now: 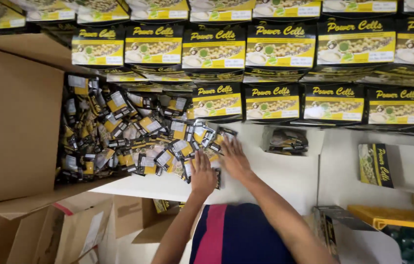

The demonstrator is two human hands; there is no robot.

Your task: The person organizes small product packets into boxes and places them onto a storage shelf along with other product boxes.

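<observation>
Head view. Both hands lay flat, fingers spread, on the near edge of a heap of small sachets [133, 132]; neither hand closed round anything. The left hand [202, 175] pressed palm-down on sachets at the heap's edge. The right hand [234, 157] sat just beside it, fingertips touching the outermost sachets. The sachets, black, yellow and silver-grey, spilled from a large brown cardboard carton [14, 117] lying open to the left of the hands onto the white table [290, 181].

Judged step: gathering or squaring a batch of sachets off the heap. The next move would call for curling the fingers to pinch a small batch free without dragging the rest along.

Beyond the hands stood rows of black-and-yellow boxes [270, 100], rectangular, each with a yellow picture panel. To the right of the right hand sat one open box holding sachets [285, 141]; farther right, an upright box [376, 164] of the same colours.
</observation>
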